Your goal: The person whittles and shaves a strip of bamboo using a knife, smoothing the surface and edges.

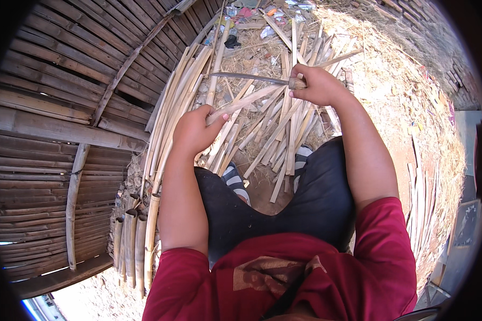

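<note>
My left hand (194,128) is closed round the near end of a pale split bamboo strip (250,99), which slants up and away to the right. In my right hand (320,85) is the wooden handle of a long knife (246,77). Its dark, narrow blade points left, just beyond the strip; the two come close together near the handle, and I cannot tell whether they touch. Below both hands, a loose heap of bamboo strips (276,142) lies on the ground in front of my feet.
Long bamboo lengths (168,115) lie along the left side, beside a slatted bamboo wall (53,101). Several cut bamboo tubes (129,249) stand near my left elbow. Straw (396,96) covers the ground at right, with more thin strips (420,198). Litter (246,16) is scattered at the far end.
</note>
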The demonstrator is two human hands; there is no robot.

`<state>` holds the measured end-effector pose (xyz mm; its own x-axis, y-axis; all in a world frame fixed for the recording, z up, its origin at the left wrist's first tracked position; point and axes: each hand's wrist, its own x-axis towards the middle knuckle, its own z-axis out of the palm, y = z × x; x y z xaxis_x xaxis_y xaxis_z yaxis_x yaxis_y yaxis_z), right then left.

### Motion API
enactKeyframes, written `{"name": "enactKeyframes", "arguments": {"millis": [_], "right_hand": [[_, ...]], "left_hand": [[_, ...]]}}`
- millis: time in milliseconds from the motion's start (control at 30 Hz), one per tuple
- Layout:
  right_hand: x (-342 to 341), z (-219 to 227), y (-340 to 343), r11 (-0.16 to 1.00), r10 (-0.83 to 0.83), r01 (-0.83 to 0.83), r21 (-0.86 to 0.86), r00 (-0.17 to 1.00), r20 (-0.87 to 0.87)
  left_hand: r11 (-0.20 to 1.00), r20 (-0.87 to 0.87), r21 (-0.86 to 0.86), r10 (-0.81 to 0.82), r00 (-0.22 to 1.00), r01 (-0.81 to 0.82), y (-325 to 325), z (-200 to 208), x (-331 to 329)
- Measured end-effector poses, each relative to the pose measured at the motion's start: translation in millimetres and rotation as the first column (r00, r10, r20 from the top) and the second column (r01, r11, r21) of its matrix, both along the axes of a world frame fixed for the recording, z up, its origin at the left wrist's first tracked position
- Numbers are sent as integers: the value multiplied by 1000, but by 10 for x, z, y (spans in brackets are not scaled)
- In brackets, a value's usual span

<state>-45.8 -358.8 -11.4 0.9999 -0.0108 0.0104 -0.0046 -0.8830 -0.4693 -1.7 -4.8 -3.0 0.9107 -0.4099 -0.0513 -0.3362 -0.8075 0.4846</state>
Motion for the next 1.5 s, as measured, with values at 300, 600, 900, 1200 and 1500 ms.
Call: {"name": "enactKeyframes", "arguments": {"millis": [300, 600, 900, 1200, 1500], "right_hand": [[-70, 203, 168, 997, -19, 22, -71, 998, 52], [-106, 335, 159, 992, -107, 113, -56, 989, 104], [-109, 331, 197, 998, -38, 47, -42, 981, 188], [-110, 283, 120, 985, -153, 166, -45, 967, 206], [-148, 399, -66, 955, -297, 294, 46, 939, 175]], "left_hand": [[999, 82, -40, 36, 996, -32, 20, -10, 11], [988, 108, -140, 74, 991, -58, 22, 20, -20], [983, 127, -173, 82, 988, -59, 48, 27, -22], [983, 85, -171, 82, 993, -66, 34, -18, 15], [979, 102, -190, 90, 991, -70, 62, 17, -21]]}}
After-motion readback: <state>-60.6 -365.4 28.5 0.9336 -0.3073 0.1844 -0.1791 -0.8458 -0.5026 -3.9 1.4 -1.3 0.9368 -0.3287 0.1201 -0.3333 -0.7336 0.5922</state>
